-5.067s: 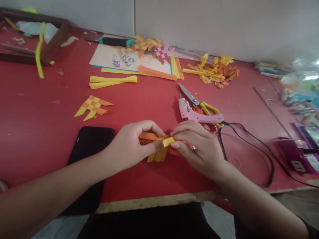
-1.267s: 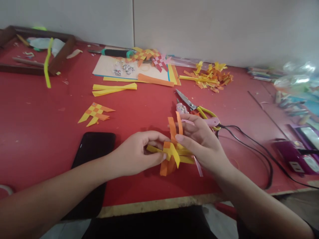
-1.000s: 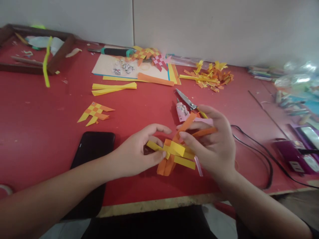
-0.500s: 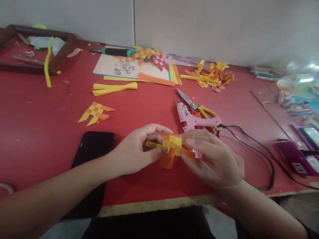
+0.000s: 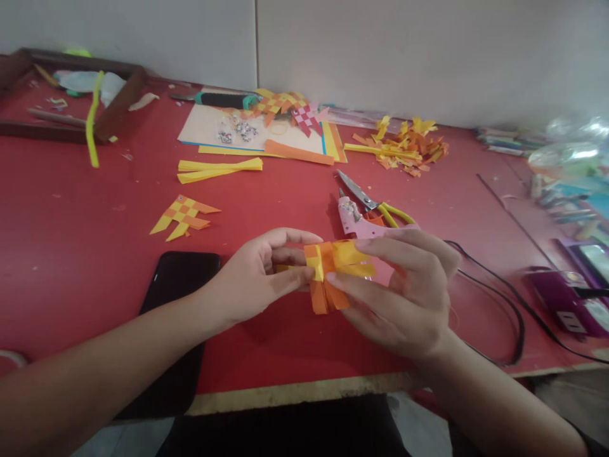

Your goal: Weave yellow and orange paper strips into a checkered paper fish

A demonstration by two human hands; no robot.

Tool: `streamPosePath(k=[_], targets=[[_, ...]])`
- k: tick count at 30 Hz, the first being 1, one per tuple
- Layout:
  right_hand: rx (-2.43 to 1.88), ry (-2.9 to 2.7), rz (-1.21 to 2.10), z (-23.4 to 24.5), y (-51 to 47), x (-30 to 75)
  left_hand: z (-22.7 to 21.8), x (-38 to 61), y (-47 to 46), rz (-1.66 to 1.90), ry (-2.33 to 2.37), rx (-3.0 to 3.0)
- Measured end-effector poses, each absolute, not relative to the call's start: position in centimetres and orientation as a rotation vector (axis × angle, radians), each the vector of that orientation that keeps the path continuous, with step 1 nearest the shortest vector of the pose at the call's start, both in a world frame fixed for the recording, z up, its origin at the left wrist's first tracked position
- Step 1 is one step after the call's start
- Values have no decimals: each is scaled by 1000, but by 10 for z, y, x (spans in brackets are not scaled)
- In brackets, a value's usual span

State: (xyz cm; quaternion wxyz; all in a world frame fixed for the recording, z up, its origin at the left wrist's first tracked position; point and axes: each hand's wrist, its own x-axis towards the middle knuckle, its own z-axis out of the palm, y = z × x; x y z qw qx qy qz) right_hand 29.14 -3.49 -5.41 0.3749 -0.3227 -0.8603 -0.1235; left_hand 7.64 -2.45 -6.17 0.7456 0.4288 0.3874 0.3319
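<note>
Holding a woven paper piece [image 5: 328, 266] of yellow and orange strips just above the desk [image 5: 71, 254], near its front edge. Pinching its left end with the left hand [image 5: 254, 279], thumb below, fingers curled over. Grasping its right side with the right hand [image 5: 409, 298], thumb under the yellow ends, forefinger stretched across the top. With orange ends hanging down between the two hands, yellow ends pointing right.

Just behind the right hand: pink glue gun [image 5: 354, 219], lying against yellow-handled scissors [image 5: 375, 202], blades pointing away. Black cable [image 5: 521, 320] looping off to the right, near a purple box [image 5: 561, 295]. Partly under the left forearm: black phone [image 5: 176, 298], flat; face up or down, cannot tell. Further back on the left: finished woven fish [image 5: 183, 216], flat. Beyond it: bundle of yellow strips [image 5: 219, 168], then a card sheet [image 5: 204, 124] with small beads. Back right: heap of paper scraps [image 5: 404, 146]. Far left corner: wooden frame [image 5: 118, 101].
</note>
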Motion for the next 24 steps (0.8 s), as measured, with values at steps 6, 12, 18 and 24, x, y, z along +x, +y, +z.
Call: streamPosePath(k=[6,12,18,24], targets=[[-877,-2209,-303,-53,-37,290,-62,77,-23,753,862,855],[-865,-2251,-329,-57,-38,292,-61,75,-24,721,857,973],[-717,-2361,-170,-52,-44,293,-58,76,-24,768,997,1059],[-983,-1912,366,-47,-45,297,-61,77,-31,763,1074,1320]])
